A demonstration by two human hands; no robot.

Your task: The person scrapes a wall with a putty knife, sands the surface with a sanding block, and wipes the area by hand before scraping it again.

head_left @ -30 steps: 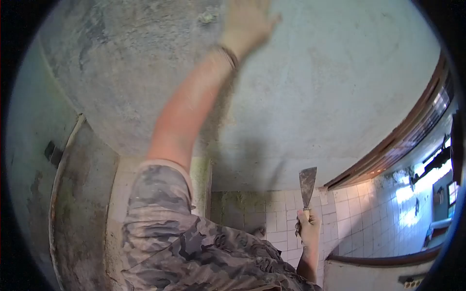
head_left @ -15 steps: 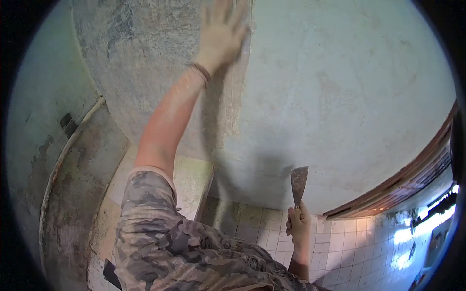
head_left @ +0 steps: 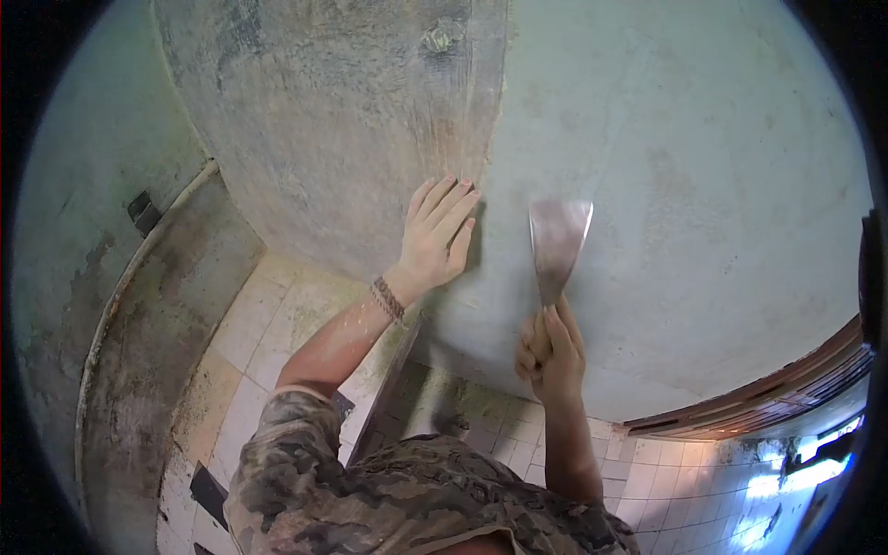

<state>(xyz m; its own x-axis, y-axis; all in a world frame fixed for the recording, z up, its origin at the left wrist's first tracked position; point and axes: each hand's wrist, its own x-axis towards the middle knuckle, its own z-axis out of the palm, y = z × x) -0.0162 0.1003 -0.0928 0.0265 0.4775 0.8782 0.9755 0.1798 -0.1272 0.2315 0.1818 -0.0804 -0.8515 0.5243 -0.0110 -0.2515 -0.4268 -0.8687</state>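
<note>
My left hand (head_left: pixel 433 239) lies against the wall with its fingers stretched upward, at the border between two surfaces. Under and above it is a bare grey scraped patch (head_left: pixel 314 120); to its right runs pale green paint (head_left: pixel 703 176). A braided bracelet (head_left: pixel 387 300) circles the left wrist. My right hand (head_left: pixel 552 356) is wrapped round the handle of a putty knife (head_left: pixel 560 239), whose wide metal blade points up in front of the painted part. The handle is mostly hidden by the fingers.
A rough curved ledge (head_left: pixel 148 268) runs down the left side. White floor tiles (head_left: pixel 245 324) lie below, with a dark flat piece (head_left: pixel 209 495) on them. At right are a brown slatted wooden panel (head_left: pixel 749 393) and a bright opening (head_left: pixel 814 472).
My left hand has come down the wall from high on the scraped patch. My right hand has raised the putty knife, bringing it closer to the left hand.
</note>
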